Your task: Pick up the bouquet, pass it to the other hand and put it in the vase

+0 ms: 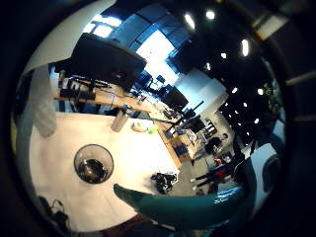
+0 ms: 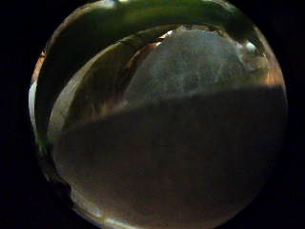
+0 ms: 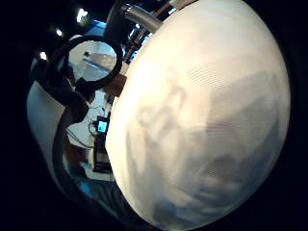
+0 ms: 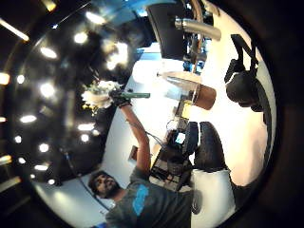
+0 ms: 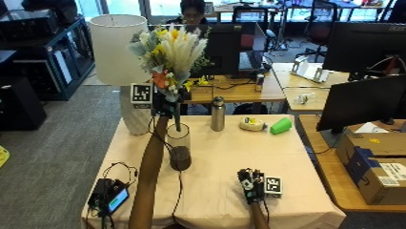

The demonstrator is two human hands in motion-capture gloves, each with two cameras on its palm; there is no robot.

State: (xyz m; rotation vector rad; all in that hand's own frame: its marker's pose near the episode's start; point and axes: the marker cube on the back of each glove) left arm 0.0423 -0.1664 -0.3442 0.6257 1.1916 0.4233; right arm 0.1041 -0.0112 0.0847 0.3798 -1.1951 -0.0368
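A square table under a cream cloth carries a tall clear glass vase with a dark base left of centre. Directly above it, the left hand grips the stems of a white, yellow and orange dried-flower bouquet, raised upright. The right hand rests near the table's near edge, fingers flat on the cloth.

left thumb-side palm view: dark, almost wholly covered, nothing identifiable | bouquet stems: hidden within left hand | right hand: finger pose unclear | vase: dark contents unidentifiable | lamp base partly behind arm
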